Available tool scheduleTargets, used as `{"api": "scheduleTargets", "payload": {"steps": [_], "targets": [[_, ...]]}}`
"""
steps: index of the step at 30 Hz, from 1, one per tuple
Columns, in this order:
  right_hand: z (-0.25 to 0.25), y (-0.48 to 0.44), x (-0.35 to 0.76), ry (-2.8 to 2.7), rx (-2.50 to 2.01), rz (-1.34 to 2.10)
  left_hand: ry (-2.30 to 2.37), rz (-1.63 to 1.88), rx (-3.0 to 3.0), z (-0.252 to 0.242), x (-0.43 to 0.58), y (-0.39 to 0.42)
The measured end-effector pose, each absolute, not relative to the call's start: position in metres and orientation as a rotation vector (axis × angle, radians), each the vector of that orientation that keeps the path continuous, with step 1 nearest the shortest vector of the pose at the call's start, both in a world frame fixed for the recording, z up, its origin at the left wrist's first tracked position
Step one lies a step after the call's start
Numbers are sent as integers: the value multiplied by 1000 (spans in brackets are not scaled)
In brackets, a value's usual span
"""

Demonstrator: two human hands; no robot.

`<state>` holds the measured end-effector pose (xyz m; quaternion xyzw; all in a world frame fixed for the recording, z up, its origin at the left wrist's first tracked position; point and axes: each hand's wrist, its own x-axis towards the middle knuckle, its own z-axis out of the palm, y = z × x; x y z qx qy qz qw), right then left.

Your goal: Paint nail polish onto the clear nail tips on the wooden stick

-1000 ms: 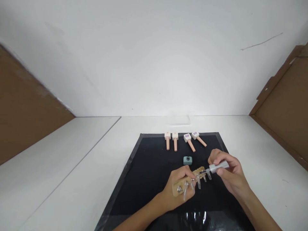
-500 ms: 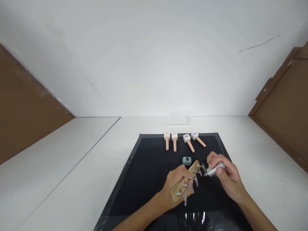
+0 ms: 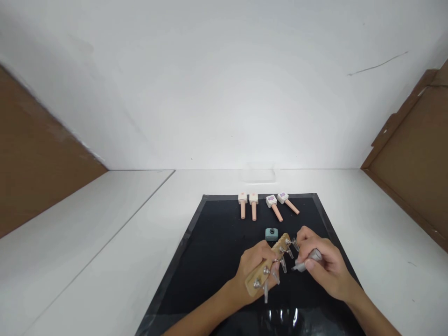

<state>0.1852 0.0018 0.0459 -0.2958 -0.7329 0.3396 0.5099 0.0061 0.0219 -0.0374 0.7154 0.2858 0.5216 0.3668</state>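
Note:
My left hand (image 3: pixel 252 260) is closed around a wooden nail tip stand (image 3: pixel 252 281), held at a slant with its far end up and right. Several clear nail tips (image 3: pixel 283 265) stick out from its right side on small metal holders. My right hand (image 3: pixel 331 270) pinches a nail polish brush (image 3: pixel 310 262) by its silver-grey cap. The dark brush end points left, just right of the nail tips and apart from them. Beyond the stand sits a small teal nail polish bottle (image 3: pixel 271 235), its dark neck uncapped.
Several white nail polish bottles with pink caps (image 3: pixel 254 211) lie along the far part of the black mat (image 3: pixel 196 261). A clear plastic tray (image 3: pixel 259 176) is behind them by the white wall. Brown panels (image 3: pixel 413 154) flank the white table.
My right hand has come slightly left and down with the brush, turning it a little. My left hand has shifted the stand slightly left and down. The bottles have stayed put.

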Motion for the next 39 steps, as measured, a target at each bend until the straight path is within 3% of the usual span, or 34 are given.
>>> {"api": "scheduleTargets", "payload": {"steps": [17,39], "targets": [[44,4,185,-1788,-755,748,584,1644,2106,-21,15,22],[41,4,187,-1827,-770,771,607,1617,2298,-17,14,25]]}}
